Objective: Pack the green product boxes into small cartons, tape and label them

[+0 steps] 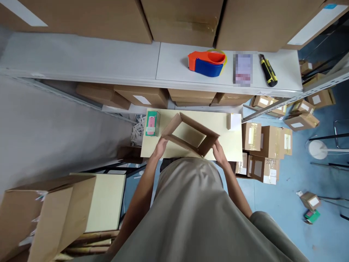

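Between my two hands is a cardboard box (188, 145), unfolded into a four-sided sleeve. Through its middle the pale tabletop shows. At its left corner my left hand (160, 148) is closed on the cardboard. My right hand (219, 153) grips the opposite corner, its fingers partly hidden by the wall. On the table (174, 113), left of the box, stands a green package with a pink picture (151, 124). A small white box (234, 121) sits near the table's right end.
The shelf (109, 54) above holds an orange and blue tape dispenser (207, 63), a blurred-out item (243, 69), a yellow-black utility knife (268, 71) and large cartons (182, 22). Stacked cartons (268, 143) stand right of the table. An open carton (54, 214) is at lower left.
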`<action>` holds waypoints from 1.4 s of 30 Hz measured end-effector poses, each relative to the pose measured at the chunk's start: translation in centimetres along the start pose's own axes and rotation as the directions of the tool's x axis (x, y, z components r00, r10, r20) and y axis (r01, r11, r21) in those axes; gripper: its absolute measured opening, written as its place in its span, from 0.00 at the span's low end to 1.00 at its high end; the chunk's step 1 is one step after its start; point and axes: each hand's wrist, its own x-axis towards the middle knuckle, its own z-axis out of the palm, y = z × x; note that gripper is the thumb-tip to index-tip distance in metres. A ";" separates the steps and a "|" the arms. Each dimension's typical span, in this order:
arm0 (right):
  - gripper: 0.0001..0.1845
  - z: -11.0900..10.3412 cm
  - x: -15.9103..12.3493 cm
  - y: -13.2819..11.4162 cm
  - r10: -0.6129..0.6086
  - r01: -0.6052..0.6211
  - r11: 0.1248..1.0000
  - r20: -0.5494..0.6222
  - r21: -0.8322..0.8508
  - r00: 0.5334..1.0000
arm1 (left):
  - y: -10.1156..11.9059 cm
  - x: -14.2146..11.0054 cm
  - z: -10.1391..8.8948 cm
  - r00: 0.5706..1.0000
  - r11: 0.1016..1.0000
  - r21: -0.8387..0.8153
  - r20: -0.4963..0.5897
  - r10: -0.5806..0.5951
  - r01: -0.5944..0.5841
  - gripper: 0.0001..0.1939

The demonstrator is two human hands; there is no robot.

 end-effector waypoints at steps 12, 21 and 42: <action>0.56 -0.6 2.5 -2.9 0.155 -0.155 0.988 0.090 -0.011 0.984 | 2.3 -0.7 -1.1 0.994 0.909 0.408 0.036 -0.103 0.079 0.45; 0.61 0.3 4.1 -4.2 0.050 -0.064 0.980 -0.078 -0.190 0.996 | 2.3 0.0 -1.3 0.987 0.887 0.458 0.110 -0.118 0.055 0.47; 0.34 -3.1 2.9 -7.0 -0.276 0.289 0.939 0.091 -0.188 0.957 | 6.6 -2.4 1.8 0.978 0.727 0.654 0.146 0.151 -0.210 0.50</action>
